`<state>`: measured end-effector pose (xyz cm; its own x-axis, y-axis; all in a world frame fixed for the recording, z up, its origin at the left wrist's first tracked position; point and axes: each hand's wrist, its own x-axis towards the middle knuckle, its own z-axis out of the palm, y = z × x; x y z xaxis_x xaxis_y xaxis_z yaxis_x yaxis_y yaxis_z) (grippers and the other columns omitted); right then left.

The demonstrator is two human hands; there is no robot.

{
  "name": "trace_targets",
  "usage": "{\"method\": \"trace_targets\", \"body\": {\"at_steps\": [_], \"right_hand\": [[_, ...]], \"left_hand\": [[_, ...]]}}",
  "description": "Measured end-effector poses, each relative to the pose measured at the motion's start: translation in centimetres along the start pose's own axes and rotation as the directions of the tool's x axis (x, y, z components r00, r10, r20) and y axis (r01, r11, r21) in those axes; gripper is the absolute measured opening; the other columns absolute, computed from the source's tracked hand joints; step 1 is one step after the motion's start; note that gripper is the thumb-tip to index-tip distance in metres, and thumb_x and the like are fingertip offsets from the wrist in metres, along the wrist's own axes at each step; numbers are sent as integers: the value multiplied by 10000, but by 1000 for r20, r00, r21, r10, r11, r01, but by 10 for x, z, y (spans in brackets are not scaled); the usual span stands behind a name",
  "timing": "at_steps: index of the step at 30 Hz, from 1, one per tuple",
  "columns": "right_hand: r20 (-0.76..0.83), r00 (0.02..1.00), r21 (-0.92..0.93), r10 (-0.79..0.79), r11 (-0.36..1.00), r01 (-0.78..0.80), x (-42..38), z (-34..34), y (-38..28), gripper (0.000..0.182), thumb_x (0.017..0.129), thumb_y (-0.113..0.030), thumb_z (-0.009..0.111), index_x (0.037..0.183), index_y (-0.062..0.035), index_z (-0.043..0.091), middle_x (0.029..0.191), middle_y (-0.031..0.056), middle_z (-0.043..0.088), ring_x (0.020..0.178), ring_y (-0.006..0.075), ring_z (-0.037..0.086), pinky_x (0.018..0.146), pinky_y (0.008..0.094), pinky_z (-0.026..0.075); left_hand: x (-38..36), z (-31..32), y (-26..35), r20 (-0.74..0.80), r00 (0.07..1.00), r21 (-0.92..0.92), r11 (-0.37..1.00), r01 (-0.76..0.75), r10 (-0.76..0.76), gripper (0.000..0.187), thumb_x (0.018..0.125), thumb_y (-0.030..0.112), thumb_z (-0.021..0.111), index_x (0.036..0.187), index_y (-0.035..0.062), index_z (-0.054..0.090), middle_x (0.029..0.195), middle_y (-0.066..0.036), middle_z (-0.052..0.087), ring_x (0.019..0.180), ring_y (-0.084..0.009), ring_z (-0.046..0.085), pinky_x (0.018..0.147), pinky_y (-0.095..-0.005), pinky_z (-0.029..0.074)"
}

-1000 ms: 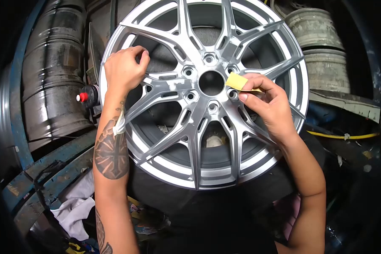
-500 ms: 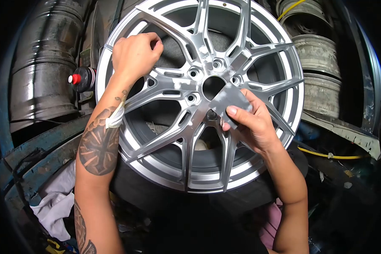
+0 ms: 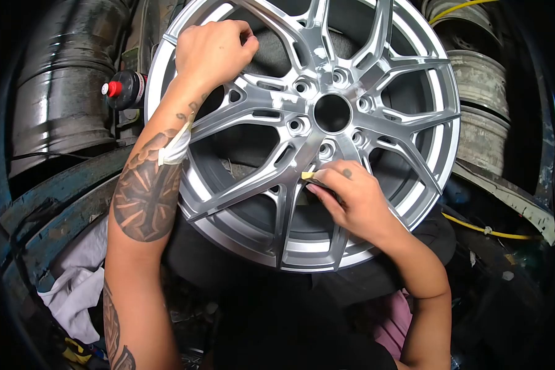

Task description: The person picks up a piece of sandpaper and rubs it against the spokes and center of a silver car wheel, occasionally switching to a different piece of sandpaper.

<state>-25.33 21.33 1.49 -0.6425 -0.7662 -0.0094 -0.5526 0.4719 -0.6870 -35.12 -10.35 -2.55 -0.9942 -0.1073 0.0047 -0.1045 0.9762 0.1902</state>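
Observation:
A silver multi-spoke alloy wheel lies face up before me, with paler patches on its spokes around the center bore. My left hand is closed over a spoke at its upper left, fingers curled and partly hidden. Below the hub, my right hand pinches a piece of sandpaper against the base of a lower spoke. Only a small yellowish edge of the sandpaper shows; the rest is under the fingers. A white wrap circles my left forearm.
A dark bottle with a red cap stands left of the wheel. Worn bare rims are stacked at left and right. A yellow hose runs at the right, and a white cloth lies at lower left.
My right hand has turned over and moved left and down, bringing the sandpaper from above the hub onto a lower spoke. My left hand stays on the wheel; the whole view has shifted.

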Motion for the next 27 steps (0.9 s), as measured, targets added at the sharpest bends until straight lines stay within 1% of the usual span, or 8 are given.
{"method": "trace_targets", "body": {"at_steps": [5, 8, 11, 15, 19, 22, 25, 27], "right_hand": [[-115, 989, -100, -95, 991, 84, 11, 15, 3, 395, 823, -55, 847, 1203, -120, 765, 949, 70, 711, 869, 292, 692, 804, 403, 538], [-45, 991, -222, -124, 969, 111, 13, 15, 7, 437, 808, -78, 845, 1234, -146, 775, 870, 45, 687, 795, 261, 667, 744, 385, 507], [82, 996, -340, -43, 938, 68, 16, 7, -8, 460, 794, -100, 838, 1247, -157, 782, 812, 19, 662, 746, 232, 644, 685, 380, 466], [55, 993, -344, -105, 932, 117, 11, 17, -2, 487, 746, -110, 784, 1233, -94, 781, 761, 16, 653, 665, 208, 646, 656, 362, 451], [13, 986, -329, -167, 930, 162, 13, 20, 1, 504, 731, -63, 752, 1233, -89, 774, 737, 13, 635, 639, 197, 628, 625, 365, 426], [-56, 983, -281, -175, 948, 152, 8, 16, -3, 590, 704, -26, 817, 1282, -131, 769, 714, -2, 616, 623, 209, 583, 609, 363, 427], [9, 991, -282, -137, 950, 134, 7, 21, 1, 613, 683, -19, 820, 1281, -140, 771, 709, 0, 614, 603, 211, 567, 599, 360, 422], [-19, 992, -273, -127, 955, 118, 11, 22, -1, 596, 697, -18, 823, 1278, -143, 772, 703, -2, 611, 590, 209, 562, 593, 362, 420]], "left_hand": [[1, 3, -2, 12, 1000, 4, 1000, -1, 1, 313, 943, 426, 630, 1082, 217, 818, 948, -79, 810, 914, -357, 759, 836, -468, 581], [0, 2, -1, 18, 1000, 2, 1000, 9, -9, 322, 943, 438, 627, 1084, 219, 817, 940, -90, 808, 905, -365, 758, 831, -471, 583], [1, -3, 1, 43, 999, -5, 1000, 10, -10, 329, 944, 444, 620, 1086, 221, 816, 917, -98, 803, 894, -369, 758, 822, -476, 585], [-1, 2, 2, -22, 1000, 1, 1000, 6, -6, 329, 920, 418, 635, 1037, 187, 838, 858, -114, 799, 848, -329, 773, 806, -462, 591], [-4, 4, 0, -23, 1000, -2, 1000, -1, 1, 322, 916, 414, 640, 1015, 186, 844, 873, -107, 804, 851, -317, 776, 802, -455, 593], [3, 12, -3, -47, 999, -15, 1000, -16, 16, 316, 910, 408, 642, 998, 183, 845, 877, -100, 805, 850, -313, 776, 798, -453, 593], [2, 12, -3, -42, 999, -35, 999, -24, 23, 309, 905, 402, 642, 990, 185, 844, 873, -96, 804, 854, -309, 776, 794, -453, 592], [2, 10, -2, -43, 999, -32, 999, -18, 16, 304, 902, 398, 641, 984, 186, 843, 870, -93, 804, 859, -306, 777, 793, -454, 592]]}}
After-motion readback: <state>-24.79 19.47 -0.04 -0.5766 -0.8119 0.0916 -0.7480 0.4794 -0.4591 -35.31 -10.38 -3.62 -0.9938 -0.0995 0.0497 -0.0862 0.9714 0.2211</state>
